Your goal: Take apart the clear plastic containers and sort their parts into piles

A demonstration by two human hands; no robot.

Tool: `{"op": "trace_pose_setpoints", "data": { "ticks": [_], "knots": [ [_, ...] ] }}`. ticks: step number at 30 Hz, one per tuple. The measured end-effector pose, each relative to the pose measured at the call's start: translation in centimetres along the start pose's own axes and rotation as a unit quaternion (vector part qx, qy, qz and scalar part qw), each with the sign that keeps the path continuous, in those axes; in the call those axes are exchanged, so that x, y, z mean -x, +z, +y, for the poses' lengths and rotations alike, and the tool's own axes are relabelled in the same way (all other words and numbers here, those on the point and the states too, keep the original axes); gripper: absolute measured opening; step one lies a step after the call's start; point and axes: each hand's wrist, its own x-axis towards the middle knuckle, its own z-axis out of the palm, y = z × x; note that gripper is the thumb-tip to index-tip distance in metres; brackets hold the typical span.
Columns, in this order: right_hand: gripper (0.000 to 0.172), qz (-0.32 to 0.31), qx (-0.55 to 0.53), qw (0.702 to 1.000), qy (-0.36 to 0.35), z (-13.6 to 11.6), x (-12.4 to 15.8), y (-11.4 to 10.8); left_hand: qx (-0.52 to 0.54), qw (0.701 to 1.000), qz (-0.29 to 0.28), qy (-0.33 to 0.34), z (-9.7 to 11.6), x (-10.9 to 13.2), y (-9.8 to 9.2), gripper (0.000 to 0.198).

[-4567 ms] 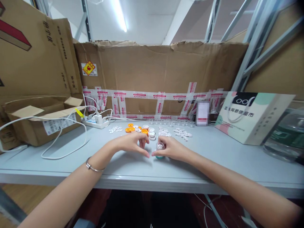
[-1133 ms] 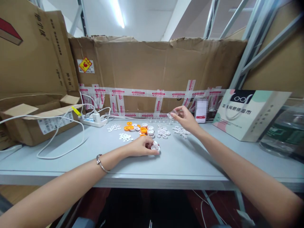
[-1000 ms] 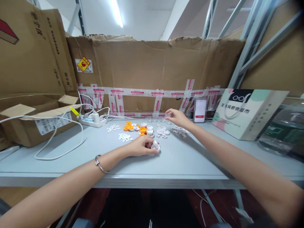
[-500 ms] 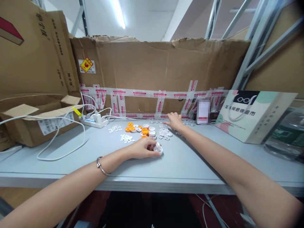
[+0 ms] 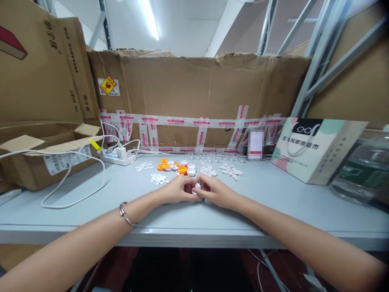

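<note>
At the front middle of the table, my left hand (image 5: 178,190) is closed around a small white round plastic part (image 5: 197,187), mostly hidden by fingers. My right hand (image 5: 216,191) meets it from the right, fingers pinched at the same part; whatever it holds is hidden. Just behind the hands lie orange and white round plastic pieces (image 5: 182,169). Small white discs (image 5: 159,179) are spread to their left, with a pile of small white parts (image 5: 144,166) farther back. Two more heaps of white bits, one nearer (image 5: 208,170) and one farther right (image 5: 231,171), lie behind my right hand.
Clear small round pieces (image 5: 215,157) line the back, before a tall taped cardboard box (image 5: 194,89). A power strip (image 5: 120,158) with white cables and an open carton (image 5: 36,166) are left. A phone (image 5: 255,145), paper bag (image 5: 306,150) and large bottle (image 5: 358,170) stand right.
My right hand has come back from the clear pieces at the rear to the white part in my left hand. My left hand has stayed nearly in place, still holding the part.
</note>
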Motion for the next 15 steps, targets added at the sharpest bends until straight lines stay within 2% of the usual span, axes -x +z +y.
{"op": "trace_pose_setpoints", "data": {
  "ticks": [2, 4, 8, 9, 12, 15],
  "knots": [
    [0.011, 0.019, 0.009, 0.999, -0.037, -0.2, -0.1, 0.2, -0.005, 1.0, -0.001, 0.003, 0.0, 0.0, 0.0, 0.024],
    [0.011, 0.064, 0.011, 0.996, -0.06, -0.5, -0.2, 0.0, -0.024, 1.0, 0.008, -0.004, 0.2, 0.1, 0.0, 0.025],
    [0.015, 0.203, -0.042, 0.978, -0.014, -1.1, -0.6, -1.0, -0.068, 0.997, 0.02, -0.021, 0.7, 0.2, 0.1, 0.032],
    [0.015, 0.208, -0.066, 0.976, -0.001, -1.2, -0.8, -1.1, -0.08, 0.996, 0.022, -0.015, 0.8, 0.2, 0.1, 0.031],
    [0.018, 0.17, -0.174, 0.97, 0.023, -1.0, -1.1, -1.4, -0.115, 0.993, 0.037, 0.006, 0.8, 0.3, -0.2, 0.033],
    [0.024, 0.163, -0.284, 0.943, 0.057, -0.6, -1.4, -1.4, -0.139, 0.987, 0.075, 0.028, 1.0, 0.4, -0.8, 0.044]
  ]
}}
